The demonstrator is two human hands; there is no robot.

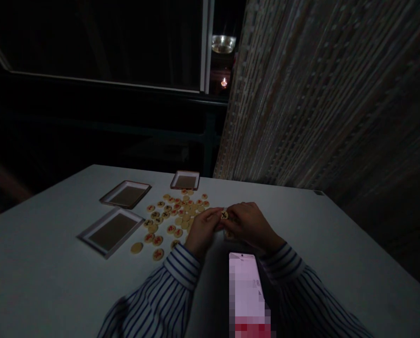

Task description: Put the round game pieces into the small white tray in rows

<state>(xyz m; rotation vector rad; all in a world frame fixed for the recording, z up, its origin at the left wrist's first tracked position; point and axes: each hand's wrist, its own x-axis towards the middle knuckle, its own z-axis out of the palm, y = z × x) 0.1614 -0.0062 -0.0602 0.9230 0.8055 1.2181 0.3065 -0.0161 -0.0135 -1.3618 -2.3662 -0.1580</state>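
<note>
— Round cream xiangqi piece with a black character [224,215]: that's what I have on my feed, held just above the table between both hands. Can you read the fingers from your end?

— They're closed. The pale bare left hand [203,230] and the pale bare right hand [250,224] curl toward each other, gripping the disc at their fingertips. I can't tell which hand bears most of it.

— What's around them?

— To the left lies a loose heap of matching cream discs with red and black characters [178,216], beside three shallow rectangular trays with white rims and brown bases [137,184] [187,172] [94,223]. Just below the hands, a slim phone with a pale pixelated screen [247,293] lies on the smooth white table [336,244]. White sleeves with blue stripes [181,267] run from both wrists to the bottom of my view.

— What worries you from here?

— The dim light, first: I can barely make out the markings, so a piece could be misread. A smooth disc held only at the fingertips could slip if the grip eases, then strike the phone or roll across the table. A careless left wrist could also nudge the heap and scatter its closely packed pieces.
</note>
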